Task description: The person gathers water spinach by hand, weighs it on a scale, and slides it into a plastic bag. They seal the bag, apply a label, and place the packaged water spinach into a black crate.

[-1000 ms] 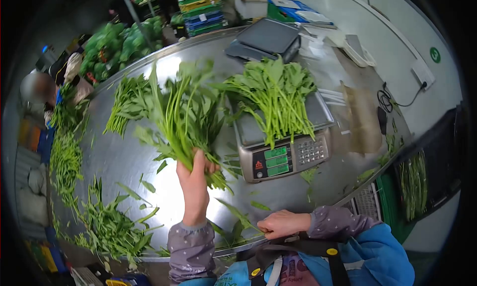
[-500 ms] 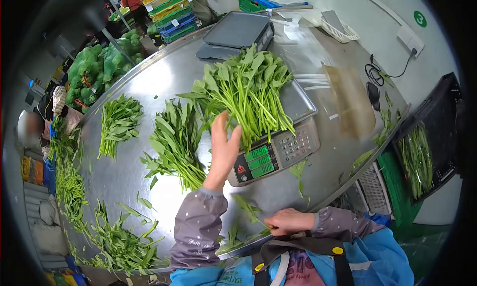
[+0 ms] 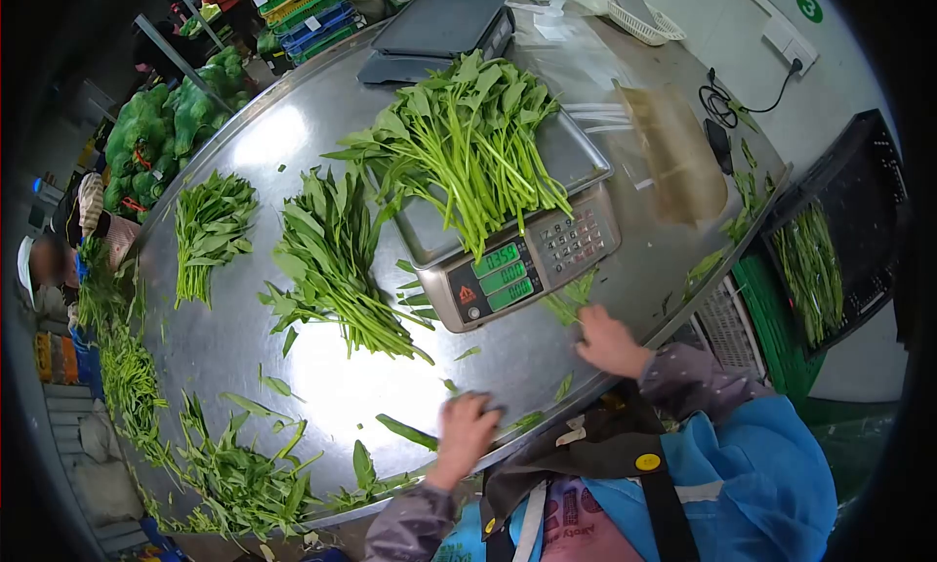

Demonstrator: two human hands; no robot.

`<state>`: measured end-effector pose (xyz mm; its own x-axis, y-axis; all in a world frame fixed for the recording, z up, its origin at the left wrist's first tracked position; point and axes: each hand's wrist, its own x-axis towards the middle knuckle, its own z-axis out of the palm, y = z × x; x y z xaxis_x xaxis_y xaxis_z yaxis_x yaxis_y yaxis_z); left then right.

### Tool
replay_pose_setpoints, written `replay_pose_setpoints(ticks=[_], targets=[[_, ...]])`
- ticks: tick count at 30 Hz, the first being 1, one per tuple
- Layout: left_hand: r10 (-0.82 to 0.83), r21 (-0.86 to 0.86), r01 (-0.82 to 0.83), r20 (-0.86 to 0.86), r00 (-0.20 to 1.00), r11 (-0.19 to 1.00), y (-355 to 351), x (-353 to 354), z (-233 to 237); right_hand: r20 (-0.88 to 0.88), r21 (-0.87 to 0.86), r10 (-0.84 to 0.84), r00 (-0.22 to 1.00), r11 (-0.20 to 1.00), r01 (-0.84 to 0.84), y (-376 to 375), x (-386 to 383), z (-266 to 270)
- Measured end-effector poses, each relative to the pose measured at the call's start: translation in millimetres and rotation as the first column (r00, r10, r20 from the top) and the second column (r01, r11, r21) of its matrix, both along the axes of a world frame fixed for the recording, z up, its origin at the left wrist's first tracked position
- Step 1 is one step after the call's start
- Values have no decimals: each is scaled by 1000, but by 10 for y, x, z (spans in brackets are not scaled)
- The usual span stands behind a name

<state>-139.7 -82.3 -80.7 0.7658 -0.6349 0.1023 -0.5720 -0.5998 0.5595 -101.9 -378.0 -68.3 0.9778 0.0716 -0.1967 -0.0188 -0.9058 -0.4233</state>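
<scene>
A large bunch of leafy greens [image 3: 478, 152] lies on the pan of a digital scale [image 3: 508, 269], its stems hanging over the lit display. Below the scale, my right hand [image 3: 613, 342] has its fingers closed at the stem end of a loose leafy sprig [image 3: 574, 296]. My left hand [image 3: 467, 435] is low over the table near its front edge, fingers bent and a little apart, with no item visible in them. Close to it lie a loose leaf [image 3: 406, 431] and smaller scraps. Left of the scale rests a second bunch [image 3: 327, 269], with a smaller bunch [image 3: 215, 228] farther left.
Loose greens [image 3: 244, 474] spread along the left of the metal table [image 3: 293, 132]. Another scale [image 3: 444, 25] stands behind. Brown wrap [image 3: 669, 157] and a phone [image 3: 718, 145] lie right. A black crate [image 3: 830, 240] holds packed greens. A co-worker [image 3: 93, 220] is at far left.
My left hand has left the greens on the scale and come down toward the table's front edge. My right hand has moved up and right to the sprig. The scale's top reading has risen.
</scene>
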Motion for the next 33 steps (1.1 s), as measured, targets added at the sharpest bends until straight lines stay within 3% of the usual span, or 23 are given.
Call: replay_pose_setpoints(ticks=[2,3,4,5,6,7,8,9,10,12,13,14,16,18,19,22,24,26,27,28,30,33], targets=[[190,85,-190,6,982,978,582,-50,19,121,130,278,953,947,-293,323,-94,-378],[278,175,-282,51,959,943,890,-75,121,34,264,250,968,932,-249,636,-140,-383],[343,223,-353,84,935,908,1258,-110,160,-85,331,342,936,896,-297,944,-171,-312],[376,375,-404,150,915,834,1687,-156,136,-44,445,535,843,766,-463,1204,-252,-376],[497,483,-522,191,846,703,2074,-199,178,-2,513,742,670,576,-636,1440,-307,-458],[621,664,-546,154,768,511,2601,-270,86,30,622,816,578,438,-650,1589,-261,-101],[531,779,-558,355,769,287,2939,-395,118,21,557,824,566,461,-691,1699,-202,151],[640,838,-538,366,676,89,2992,-319,311,107,532,737,668,525,-664,1730,-121,186],[549,767,-627,469,692,135,3019,-240,446,193,511,635,748,586,-629,1729,-20,218],[614,499,-751,447,651,433,2727,41,721,290,544,308,906,725,-421,1522,376,341],[656,403,-758,384,649,514,2455,214,843,404,457,135,905,827,-327,1409,651,600],[686,296,-757,319,654,583,2204,375,923,303,459,45,952,869,-187,1287,874,744],[674,18,-690,196,712,724,1884,646,761,474,283,-111,873,959,-32,1120,1231,1042],[615,-119,-604,116,780,788,1470,922,751,510,152,-148,848,985,81,1053,1523,1113],[594,-151,-579,79,800,801,1243,1051,793,440,102,-139,887,989,105,1037,1624,1128],[512,-222,-489,58,857,844,702,1327,977,452,-18,-28,891,999,41,942,1807,946],[481,-291,-453,31,876,843,505,1435,1069,428,9,-41,903,999,41,836,1836,1031],[480,-304,-460,-11,877,834,405,1526,1060,363,161,-200,910,976,150,685,1861,1087],[465,-389,-496,-178,867,776,341,1574,1046,267,306,-213,940,944,127,612,1888,1071],[422,-460,-538,-336,842,706,268,1631,1050,268,307,-213,940,943,126,609,1884,1058],[296,-516,-503,-433,852,693,62,1796,1111,318,585,-318,893,807,79,633,1838,1091],[173,-531,-463,-507,845,710,-394,2126,1286,275,612,-296,915,788,71,735,1780,1088]])
